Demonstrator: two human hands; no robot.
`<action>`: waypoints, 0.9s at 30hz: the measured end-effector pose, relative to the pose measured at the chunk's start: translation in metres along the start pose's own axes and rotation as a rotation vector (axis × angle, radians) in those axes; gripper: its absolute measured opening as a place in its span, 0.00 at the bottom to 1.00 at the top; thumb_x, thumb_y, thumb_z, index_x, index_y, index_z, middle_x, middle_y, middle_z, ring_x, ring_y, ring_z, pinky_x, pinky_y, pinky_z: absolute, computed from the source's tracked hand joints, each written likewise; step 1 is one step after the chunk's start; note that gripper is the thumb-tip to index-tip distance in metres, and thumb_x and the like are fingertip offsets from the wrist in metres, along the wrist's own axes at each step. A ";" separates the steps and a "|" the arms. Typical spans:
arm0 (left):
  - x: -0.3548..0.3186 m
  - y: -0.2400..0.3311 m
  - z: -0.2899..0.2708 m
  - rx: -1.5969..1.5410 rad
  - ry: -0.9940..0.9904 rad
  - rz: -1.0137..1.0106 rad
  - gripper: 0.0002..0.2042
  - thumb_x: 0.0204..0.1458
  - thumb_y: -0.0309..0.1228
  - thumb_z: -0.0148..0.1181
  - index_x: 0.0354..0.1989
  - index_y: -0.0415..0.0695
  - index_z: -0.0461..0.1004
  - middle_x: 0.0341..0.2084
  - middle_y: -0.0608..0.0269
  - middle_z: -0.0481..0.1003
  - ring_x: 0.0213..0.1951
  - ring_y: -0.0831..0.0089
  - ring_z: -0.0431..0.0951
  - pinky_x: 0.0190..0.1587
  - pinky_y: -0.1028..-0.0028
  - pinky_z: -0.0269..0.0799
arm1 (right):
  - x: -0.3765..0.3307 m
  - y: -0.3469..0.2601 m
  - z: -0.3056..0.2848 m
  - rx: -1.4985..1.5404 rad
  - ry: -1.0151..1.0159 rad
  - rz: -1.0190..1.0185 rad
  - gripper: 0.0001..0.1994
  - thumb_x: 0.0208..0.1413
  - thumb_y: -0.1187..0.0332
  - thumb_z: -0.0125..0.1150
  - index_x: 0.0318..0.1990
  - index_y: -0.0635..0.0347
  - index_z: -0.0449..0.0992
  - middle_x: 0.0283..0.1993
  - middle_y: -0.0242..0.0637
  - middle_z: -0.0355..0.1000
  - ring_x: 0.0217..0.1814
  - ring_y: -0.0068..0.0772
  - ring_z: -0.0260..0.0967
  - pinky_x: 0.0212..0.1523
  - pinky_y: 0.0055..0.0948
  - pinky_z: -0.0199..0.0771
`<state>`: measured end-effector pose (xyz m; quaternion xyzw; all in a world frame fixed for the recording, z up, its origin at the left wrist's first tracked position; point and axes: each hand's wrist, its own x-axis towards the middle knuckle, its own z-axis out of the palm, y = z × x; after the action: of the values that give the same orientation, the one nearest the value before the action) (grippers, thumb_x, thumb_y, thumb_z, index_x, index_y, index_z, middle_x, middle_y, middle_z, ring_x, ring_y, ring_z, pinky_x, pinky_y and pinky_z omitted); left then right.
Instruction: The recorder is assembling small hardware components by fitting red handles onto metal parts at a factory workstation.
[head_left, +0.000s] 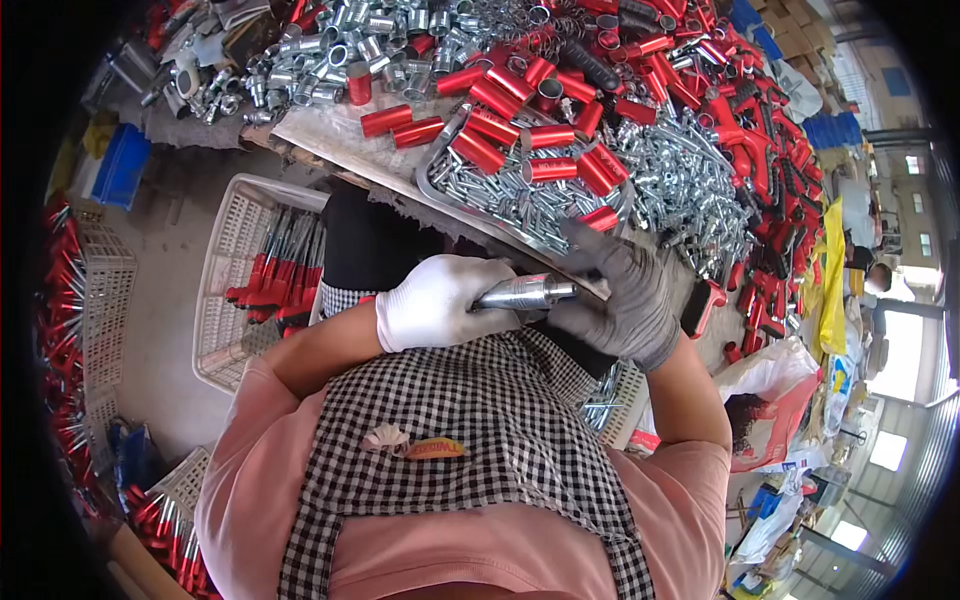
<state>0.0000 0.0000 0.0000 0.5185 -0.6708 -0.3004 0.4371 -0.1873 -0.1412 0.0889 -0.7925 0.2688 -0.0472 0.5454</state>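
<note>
The metal cylinder [522, 293] lay near the centre of the frame, below the tray [462, 212] of bolts. The left hand [448, 303], gloved in white, was closed around its body; the right hand [632, 305], in grey, had thumb and fingers parted about its exposed end, contact there being indeterminable. Sound handling called for a steady axis and square, even finger placement.

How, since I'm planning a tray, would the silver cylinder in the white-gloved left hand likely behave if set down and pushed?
The silver cylinder would probably roll, given its rounded sides. Its metallic look suggests stiffness. The shiny surface may be slippery.
</note>
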 end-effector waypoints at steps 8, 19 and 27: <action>-0.002 0.005 0.007 0.033 -0.056 0.021 0.17 0.44 0.37 0.70 0.39 0.40 0.78 0.26 0.50 0.77 0.29 0.54 0.80 0.33 0.62 0.76 | 0.002 -0.010 -0.001 -0.558 0.105 -0.391 0.21 0.48 0.66 0.69 0.51 0.63 0.76 0.24 0.38 0.76 0.29 0.34 0.77 0.34 0.31 0.76; 0.013 -0.028 -0.017 -0.251 -0.458 -0.072 0.21 0.39 0.30 0.75 0.44 0.40 0.78 0.43 0.56 0.79 0.44 0.71 0.80 0.46 0.72 0.76 | 0.051 0.027 0.054 -0.013 -0.231 -0.774 0.44 0.30 0.37 0.77 0.56 0.52 0.76 0.67 0.51 0.60 0.67 0.57 0.60 0.64 0.53 0.60; 0.003 -0.029 -0.006 0.043 0.025 0.288 0.27 0.44 0.27 0.68 0.57 0.42 0.71 0.59 0.55 0.68 0.62 0.61 0.66 0.62 0.66 0.66 | 0.053 0.028 0.096 0.091 0.050 -0.778 0.18 0.31 0.59 0.78 0.34 0.51 0.82 0.59 0.35 0.72 0.68 0.49 0.58 0.66 0.50 0.56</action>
<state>0.0175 -0.0106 -0.0211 0.4298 -0.7390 -0.2138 0.4728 -0.1175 -0.0932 0.0138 -0.8087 -0.0408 -0.2816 0.5148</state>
